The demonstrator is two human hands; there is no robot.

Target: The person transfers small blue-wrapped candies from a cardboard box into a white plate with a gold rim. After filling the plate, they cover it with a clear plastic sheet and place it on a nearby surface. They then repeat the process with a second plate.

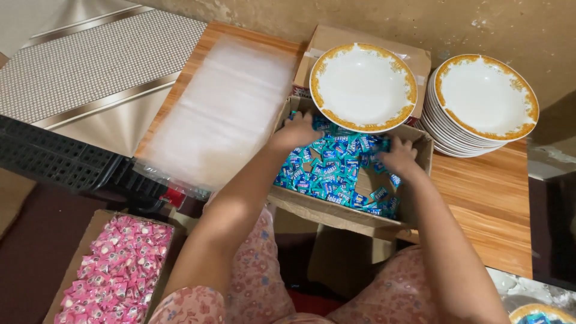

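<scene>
hands deep in the cardboard box (420, 157) of blue wrapped candies (336, 171): left hand (296, 133) and right hand (398, 157) loosely curled over them, grip unclear, white plate (363, 84) above still bare.

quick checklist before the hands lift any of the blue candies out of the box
1. Both hands in the box: ok. The left hand and right hand rest on the blue candies.
2. Grip on candies: cannot tell. The fingers are buried in the pile.
3. Box steady: not ok. It overhangs the table edge toward the lap.
4. Plate within reach: ok. It sits empty on the box's far rim.
5. Plate stack out of the way: ok. It stands right of the box, apart from the right hand.
6. Bags at hand: ok. The clear pile lies left of the box.
</scene>
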